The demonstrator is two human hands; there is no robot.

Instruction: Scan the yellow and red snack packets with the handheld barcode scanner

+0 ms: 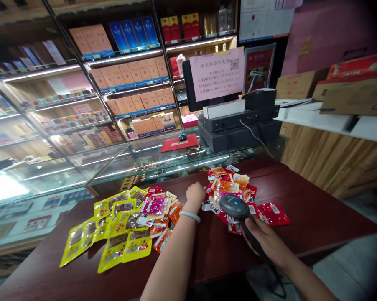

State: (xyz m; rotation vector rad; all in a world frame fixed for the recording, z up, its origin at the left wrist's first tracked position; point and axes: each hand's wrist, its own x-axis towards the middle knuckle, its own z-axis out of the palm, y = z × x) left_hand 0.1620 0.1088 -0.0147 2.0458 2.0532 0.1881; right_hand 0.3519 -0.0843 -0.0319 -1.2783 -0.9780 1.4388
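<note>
My right hand (266, 236) is wrapped round the handle of a dark barcode scanner (234, 205), its head over a pile of red and orange snack packets (224, 186). A blue light shows on top of the scanner. My left hand (196, 193), with a pale bangle (190, 215) at the wrist, is curled at the left edge of that pile. Its fingertips are mostly hidden, so I cannot see what they hold. Left of my forearm lie more red and orange packets (157, 205), overlapping several yellow snack packets (116, 219). A red packet (273, 213) lies right of the scanner.
The dark red table (314, 213) meets a glass display counter (113, 167). Behind stand a monitor (188, 90) with a pink notice, black till equipment (238, 133), and a mouse (182, 137) on a red mat. Cardboard boxes (354, 96) are at right; the scanner's cable hangs below.
</note>
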